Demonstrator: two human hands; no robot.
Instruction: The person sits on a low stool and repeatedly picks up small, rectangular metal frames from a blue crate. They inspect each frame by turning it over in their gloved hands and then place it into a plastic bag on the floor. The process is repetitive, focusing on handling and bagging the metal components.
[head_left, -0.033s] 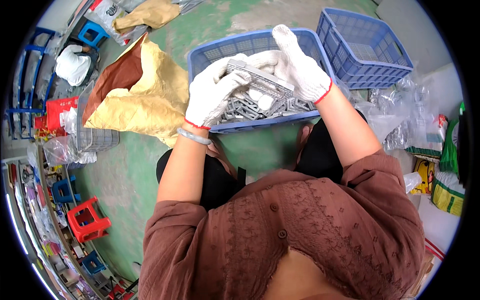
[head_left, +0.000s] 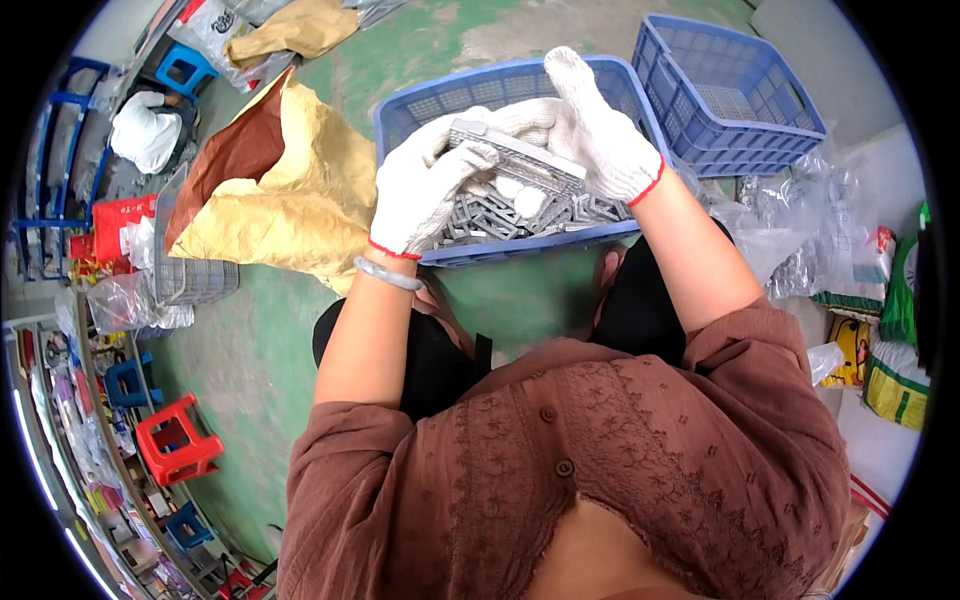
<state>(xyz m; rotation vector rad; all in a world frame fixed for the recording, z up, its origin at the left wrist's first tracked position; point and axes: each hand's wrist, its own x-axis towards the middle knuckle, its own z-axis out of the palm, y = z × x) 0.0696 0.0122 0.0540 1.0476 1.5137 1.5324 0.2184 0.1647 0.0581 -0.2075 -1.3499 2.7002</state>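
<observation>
Both my hands wear white knit gloves with red cuffs. My left hand (head_left: 428, 190) and my right hand (head_left: 600, 135) together grip a stack of flat grey lattice parts (head_left: 520, 160), held tilted just above a blue plastic crate (head_left: 500, 82). The left hand clasps the stack's near end, and the right hand closes over its far end. More of the same grey parts (head_left: 520, 218) lie piled in the crate's bottom on the green floor. A pale bangle (head_left: 388, 275) sits on my left wrist.
A second blue crate (head_left: 720, 90) stands to the right. An open yellow-brown paper sack (head_left: 290, 190) lies left of the first crate, beside a small grey basket (head_left: 195, 275). Clear plastic bags (head_left: 790, 230) are heaped at right. A red stool (head_left: 180, 440) and a blue stool (head_left: 185, 65) stand at left.
</observation>
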